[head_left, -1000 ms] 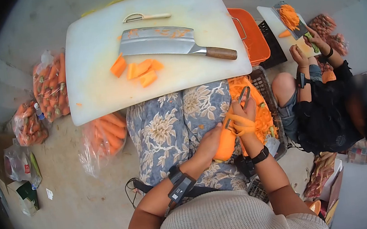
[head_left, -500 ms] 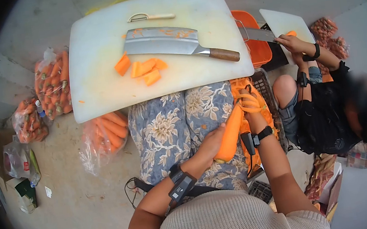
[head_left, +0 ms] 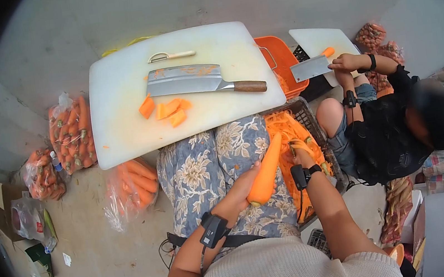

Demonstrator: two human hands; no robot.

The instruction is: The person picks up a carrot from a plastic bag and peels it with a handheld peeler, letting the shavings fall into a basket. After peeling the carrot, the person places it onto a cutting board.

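A large peeled carrot (head_left: 267,172) slants over my lap, its thick end towards me. My left hand (head_left: 244,187) is closed around its lower part. Just right of the carrot, my right hand (head_left: 303,157) is over the crate, fingers curled, with orange peel strips across them. A small dark bit shows at those fingers, but what they grip is hidden. Beneath lie heaped carrot peelings (head_left: 281,125) in a dark plastic crate (head_left: 301,107). On the white cutting board (head_left: 122,106) rest a cleaver (head_left: 184,82), a white peeler (head_left: 172,56) and several carrot chunks (head_left: 169,109).
Bags of carrots (head_left: 71,133) stand on the floor at left, with another carrot bag (head_left: 133,186) beside my knees. On the right, a co-worker (head_left: 389,133) holds another cleaver (head_left: 310,68) at a smaller board (head_left: 318,39). An orange bin (head_left: 275,53) stands between the boards.
My right hand has moved down, away from the carrot's tip. The carrot has shifted slightly left in the view. The co-worker's cleaver is tilted differently. The whole view has shifted.
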